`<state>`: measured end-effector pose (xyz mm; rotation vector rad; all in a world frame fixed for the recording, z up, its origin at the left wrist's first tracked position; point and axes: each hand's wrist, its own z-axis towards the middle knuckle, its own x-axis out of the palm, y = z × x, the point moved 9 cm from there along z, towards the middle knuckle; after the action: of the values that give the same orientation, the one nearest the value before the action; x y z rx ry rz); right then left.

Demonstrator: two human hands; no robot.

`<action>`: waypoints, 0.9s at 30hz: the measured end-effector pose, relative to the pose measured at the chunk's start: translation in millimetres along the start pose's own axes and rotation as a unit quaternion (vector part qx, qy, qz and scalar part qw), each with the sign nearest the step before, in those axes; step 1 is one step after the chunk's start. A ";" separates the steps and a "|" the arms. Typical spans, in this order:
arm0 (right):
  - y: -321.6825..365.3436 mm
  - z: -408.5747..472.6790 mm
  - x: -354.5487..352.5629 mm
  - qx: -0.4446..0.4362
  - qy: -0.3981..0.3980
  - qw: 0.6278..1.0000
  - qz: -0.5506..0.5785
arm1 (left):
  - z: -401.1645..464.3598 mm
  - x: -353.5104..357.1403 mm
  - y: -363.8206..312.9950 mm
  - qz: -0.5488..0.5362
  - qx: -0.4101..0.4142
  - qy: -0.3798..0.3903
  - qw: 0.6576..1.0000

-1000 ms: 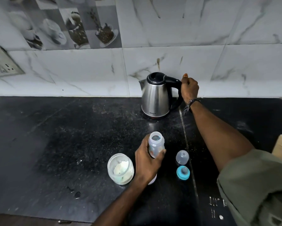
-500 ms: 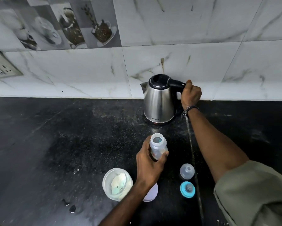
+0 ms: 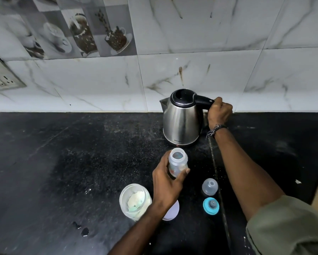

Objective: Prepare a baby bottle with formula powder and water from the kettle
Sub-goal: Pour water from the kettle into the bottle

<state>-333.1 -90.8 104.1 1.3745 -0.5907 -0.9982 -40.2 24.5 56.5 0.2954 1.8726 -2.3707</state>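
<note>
A steel kettle (image 3: 181,122) with a black lid stands upright at the back of the black counter, near the wall. My right hand (image 3: 219,112) grips its black handle. In front of it my left hand (image 3: 166,184) holds an open clear baby bottle (image 3: 177,162) upright on the counter. An open jar of white formula powder (image 3: 135,200) stands left of my left wrist. The clear bottle cap (image 3: 209,186) and the blue ring with its teat (image 3: 211,206) lie to the right of the bottle.
A white lid (image 3: 173,211) lies partly under my left forearm. A socket plate (image 3: 1,78) sits on the tiled wall at far left. A seam (image 3: 216,168) runs down the black counter (image 3: 62,162). Small dark spots (image 3: 83,230) lie near the front.
My right hand has closed more firmly round the kettle handle. The kettle stays on the counter, and my left hand keeps holding the bottle. The camera has shifted slightly.
</note>
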 end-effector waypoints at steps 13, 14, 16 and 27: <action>71.0 4.9 -98.3 -0.088 -0.005 0.991 0.099 | -34.9 -14.4 -12.9 -0.033 0.005 0.027 0.999; 76.2 0.2 -107.9 -0.094 -0.005 0.990 0.106 | -37.8 -15.7 -14.3 -0.030 0.005 0.028 0.999; 87.0 -11.7 -125.3 -0.106 -0.005 0.987 0.117 | -42.4 -17.3 -18.2 -0.022 0.015 0.035 0.999; 139.4 -61.7 -173.6 -0.207 0.066 0.972 0.092 | -57.7 -20.9 -34.5 -0.021 0.070 0.066 0.995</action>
<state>-333.9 75.6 264.3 0.9868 -0.3753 -0.8167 -21.8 87.9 81.0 0.4403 1.7840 -2.5763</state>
